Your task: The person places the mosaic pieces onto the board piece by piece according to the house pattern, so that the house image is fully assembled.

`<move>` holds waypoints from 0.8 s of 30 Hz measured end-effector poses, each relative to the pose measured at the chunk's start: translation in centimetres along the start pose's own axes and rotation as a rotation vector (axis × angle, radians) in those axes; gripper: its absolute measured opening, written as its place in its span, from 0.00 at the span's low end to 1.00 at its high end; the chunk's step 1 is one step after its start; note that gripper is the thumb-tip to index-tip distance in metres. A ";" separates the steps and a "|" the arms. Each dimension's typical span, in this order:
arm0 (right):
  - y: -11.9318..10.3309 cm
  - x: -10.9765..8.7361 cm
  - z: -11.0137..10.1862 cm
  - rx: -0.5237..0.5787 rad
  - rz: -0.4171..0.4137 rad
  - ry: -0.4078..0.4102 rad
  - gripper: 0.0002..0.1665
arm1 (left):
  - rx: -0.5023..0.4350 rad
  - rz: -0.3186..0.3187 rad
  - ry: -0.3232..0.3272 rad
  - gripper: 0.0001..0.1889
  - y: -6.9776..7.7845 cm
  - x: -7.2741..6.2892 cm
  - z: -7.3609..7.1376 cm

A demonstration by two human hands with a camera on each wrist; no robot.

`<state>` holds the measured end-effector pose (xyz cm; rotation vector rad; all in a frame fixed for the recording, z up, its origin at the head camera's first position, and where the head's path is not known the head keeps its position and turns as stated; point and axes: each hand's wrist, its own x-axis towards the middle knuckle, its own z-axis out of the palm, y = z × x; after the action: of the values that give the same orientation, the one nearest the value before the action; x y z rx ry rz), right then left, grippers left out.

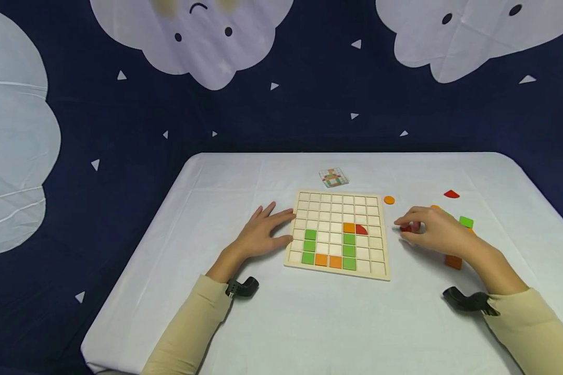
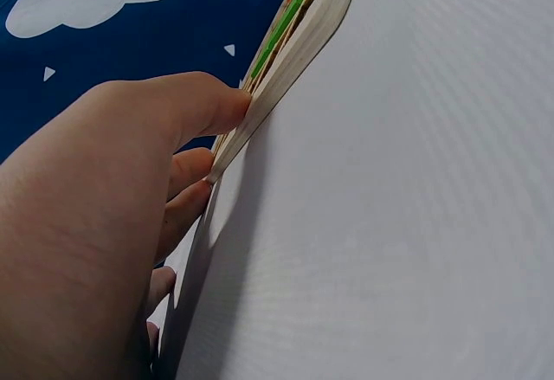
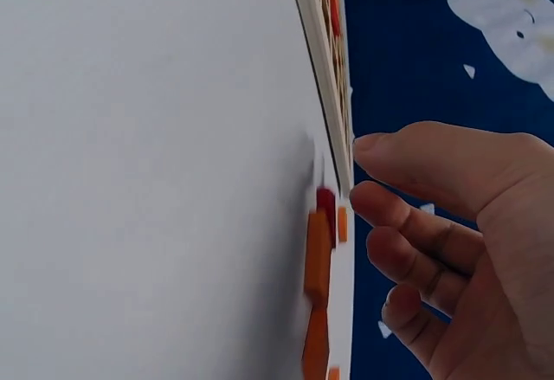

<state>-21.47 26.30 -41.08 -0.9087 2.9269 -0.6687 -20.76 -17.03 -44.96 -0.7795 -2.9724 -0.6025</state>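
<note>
A pale wooden grid board (image 1: pixel 323 207) lies flat, with green squares (image 1: pixel 309 246) in two columns. Orange squares (image 1: pixel 328 260) sit between the columns at the bottom, and another tops the right column beside a red quarter-circle (image 1: pixel 361 229). My left hand (image 1: pixel 260 234) touches the board's left edge with thumb and fingertips, fingers spread. To the right of the board, my right hand (image 1: pixel 433 229) hovers low with loosely bent fingers over a red piece (image 1: pixel 405 228). In the right wrist view, a gap shows between thumb and index finger, and the red piece (image 3: pixel 325 202) lies below them.
A small pattern card (image 1: pixel 333 177) lies behind the board. An orange disc (image 1: pixel 389 200) and a red quarter-circle piece (image 1: pixel 452 194) lie at the back right. Green (image 1: pixel 466 222) and orange pieces (image 1: pixel 453 262) are scattered around the right hand, partly hidden by it.
</note>
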 end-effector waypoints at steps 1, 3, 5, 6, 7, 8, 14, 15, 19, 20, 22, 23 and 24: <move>0.2 -0.3 0.0 0.005 -0.004 0.006 0.16 | 0.001 0.001 0.001 0.31 0.0 0.0 0.0; 0.6 -0.8 0.0 0.009 -0.012 0.017 0.16 | 0.001 0.001 0.002 0.31 0.0 0.0 0.0; 0.9 -1.3 0.0 0.005 -0.005 0.021 0.16 | 0.001 0.000 0.001 0.31 0.0 0.0 0.0; 1.0 -1.5 0.0 0.002 0.006 0.020 0.16 | -0.001 -0.001 0.001 0.31 0.0 0.0 0.0; 1.1 -1.7 0.0 0.000 0.018 0.018 0.16 | -0.001 -0.003 0.000 0.31 0.0 0.0 0.0; 1.2 -1.9 0.0 0.001 0.035 0.012 0.17 | -0.001 -0.004 -0.001 0.31 0.0 0.0 0.0; 1.4 -2.8 -0.3 0.022 0.117 -0.025 0.19 | 0.003 -0.011 -0.002 0.31 0.0 -0.1 0.0; 1.4 -2.8 -0.3 0.022 0.122 -0.025 0.19 | 0.003 -0.010 0.000 0.31 0.0 -0.1 0.0; 1.6 -3.0 -0.3 0.023 0.126 -0.021 0.19 | 0.006 -0.008 0.002 0.31 0.0 0.0 0.0; 1.6 -3.0 -0.3 0.024 0.129 -0.021 0.19 | 0.006 -0.008 0.002 0.31 0.0 0.0 0.0; 1.6 -3.1 -0.3 0.020 0.129 -0.023 0.18 | 0.003 -0.006 0.000 0.31 0.1 0.0 0.0; 1.6 -3.0 -0.4 0.013 0.128 -0.024 0.18 | 0.000 -0.004 -0.002 0.31 0.1 0.0 0.0; 1.5 -3.0 -0.4 0.004 0.125 -0.026 0.17 | -0.005 -0.001 -0.003 0.31 0.1 0.1 -0.1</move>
<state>-19.86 29.20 -41.68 -0.7209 2.9276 -0.6505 -20.75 -16.91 -44.84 -0.7797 -2.9755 -0.6090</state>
